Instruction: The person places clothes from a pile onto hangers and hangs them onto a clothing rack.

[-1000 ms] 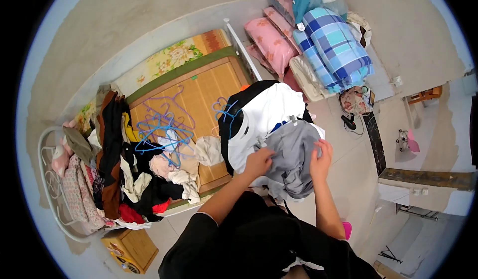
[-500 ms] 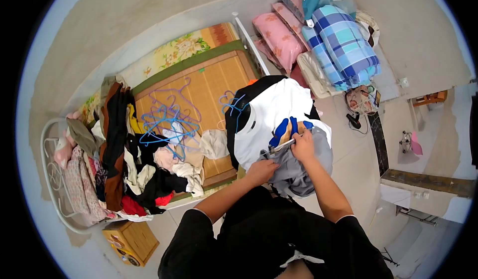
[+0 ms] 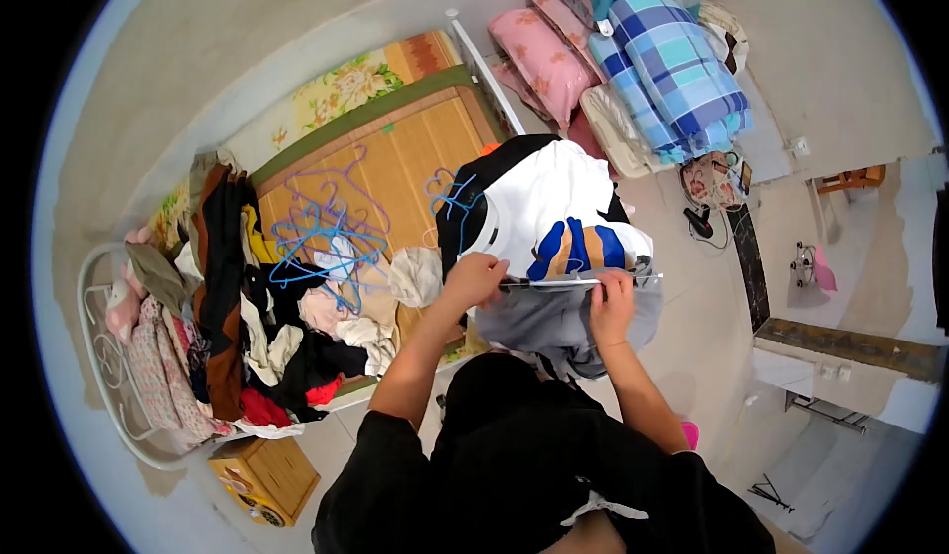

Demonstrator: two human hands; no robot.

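Note:
My left hand (image 3: 478,279) is closed at the left end of a thin, pale hanger bar (image 3: 554,282), gripping the top edge of a grey garment (image 3: 554,322). My right hand (image 3: 613,302) is closed on the bar farther right, thumb over it. Below the bar the grey cloth hangs in folds in front of my body. Just beyond lie a white garment (image 3: 549,183) and a piece with blue and tan stripes (image 3: 583,245), over black cloth. Blue hangers (image 3: 457,196) rest at the left of this heap. My left fingertips are partly hidden.
A bed with a woven mat (image 3: 425,139) stands to the left, bearing loose blue hangers (image 3: 326,248) and piled clothes (image 3: 277,337). Pink pillows (image 3: 549,60) and a rolled checked quilt (image 3: 672,70) lie at the back right. A wooden cabinet (image 3: 272,475) stands front left.
My left hand has moved up and left, spreading the top edge of the grey garment. The bar now lies nearly level across it. The striped piece shows more fully.

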